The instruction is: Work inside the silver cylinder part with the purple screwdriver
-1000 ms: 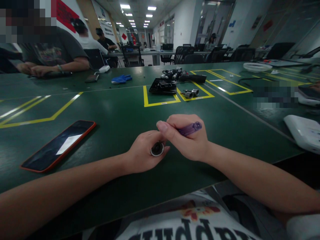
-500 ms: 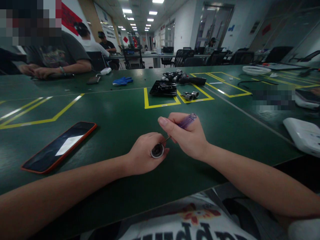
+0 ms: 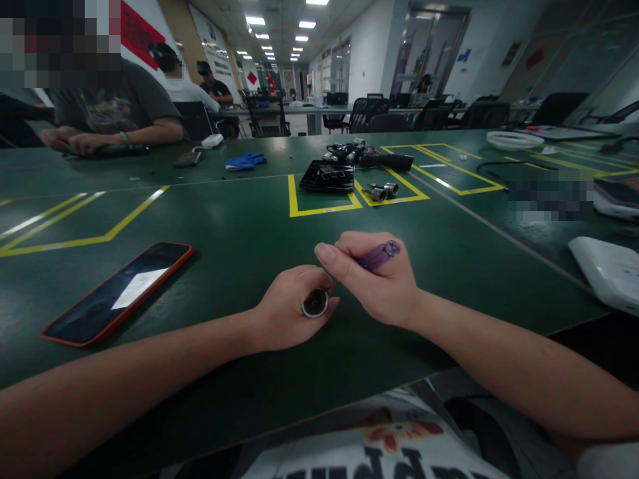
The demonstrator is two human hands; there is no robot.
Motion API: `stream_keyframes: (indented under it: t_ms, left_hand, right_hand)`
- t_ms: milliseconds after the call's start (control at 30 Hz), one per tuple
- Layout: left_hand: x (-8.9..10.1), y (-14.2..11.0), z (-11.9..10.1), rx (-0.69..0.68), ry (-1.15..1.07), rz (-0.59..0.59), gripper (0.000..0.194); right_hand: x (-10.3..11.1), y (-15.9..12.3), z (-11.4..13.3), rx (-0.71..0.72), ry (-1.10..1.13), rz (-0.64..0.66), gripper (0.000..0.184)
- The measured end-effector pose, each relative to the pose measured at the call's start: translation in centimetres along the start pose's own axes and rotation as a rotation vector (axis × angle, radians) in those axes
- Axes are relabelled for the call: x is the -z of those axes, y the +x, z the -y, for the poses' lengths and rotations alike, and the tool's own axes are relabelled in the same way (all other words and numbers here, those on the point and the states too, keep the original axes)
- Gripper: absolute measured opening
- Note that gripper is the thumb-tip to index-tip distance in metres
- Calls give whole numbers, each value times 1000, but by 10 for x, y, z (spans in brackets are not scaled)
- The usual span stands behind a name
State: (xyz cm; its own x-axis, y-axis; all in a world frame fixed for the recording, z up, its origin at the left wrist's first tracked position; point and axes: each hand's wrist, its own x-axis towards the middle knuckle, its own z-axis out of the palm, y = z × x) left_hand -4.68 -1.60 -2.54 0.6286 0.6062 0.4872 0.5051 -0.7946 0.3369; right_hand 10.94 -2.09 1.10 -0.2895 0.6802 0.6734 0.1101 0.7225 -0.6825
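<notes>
We tipped the purple screwdriver (image 3: 375,258) lower, right hand (image 3: 379,283) clamping fingers on its handle, left hand (image 3: 283,307) curling fingers round a metal-rimmed cylinder (image 3: 315,305), presumably bracing it.

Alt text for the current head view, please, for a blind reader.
The left hand grips a hollow-ended metal part while the right hand holds a purple-handled tool close to it. Below is a green table with an orange-edged phone at left and a black packet and metal fittings farther back.
</notes>
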Motion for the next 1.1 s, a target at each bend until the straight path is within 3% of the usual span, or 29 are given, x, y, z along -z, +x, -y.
stream_keyframes:
  t_ms: [400,767,933,1100]
  left_hand:
    - [1,1,-2,22,7,20,9]
    - [1,1,-1,-25,8,7,12]
    - [0,0,1,-32,24,3,11]
    - [0,1,0,24,8,30,11]
  right_hand:
    - [-1,3,-3,-159,109,-30,43]
    - [0,-1,0,45,-57,-30,40]
    - [0,1,1,-4,-48,5,40]
    - [-1,3,0,-96,-3,-54,42]
